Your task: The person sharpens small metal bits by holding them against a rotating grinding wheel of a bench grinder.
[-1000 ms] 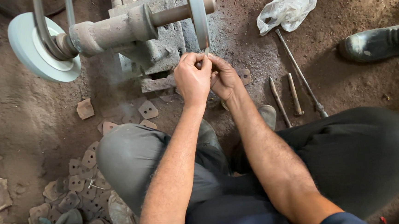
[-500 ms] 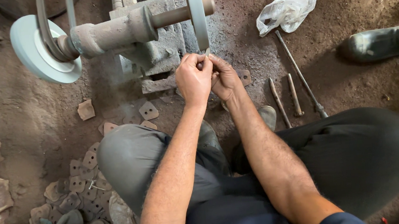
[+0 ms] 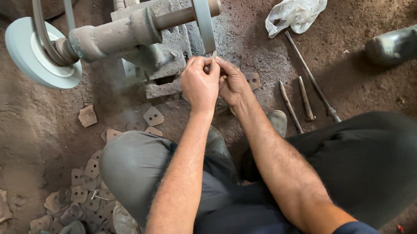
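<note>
The dirt floor (image 3: 351, 89) carries a grinder base (image 3: 158, 48), a crumpled plastic bag (image 3: 298, 8) and three metal rods (image 3: 306, 96) lying side by side. Flat holed metal plates (image 3: 85, 192) lie scattered and heaped at the left.

Crumpled plastic bag (image 3: 297, 11) lying top right on dirt floor; three metal rods (image 3: 308, 94) resting below it. Flat holed plates (image 3: 85, 197) piling up bottom left, w/ a boot (image 3: 399, 45) sitting far right.
</note>
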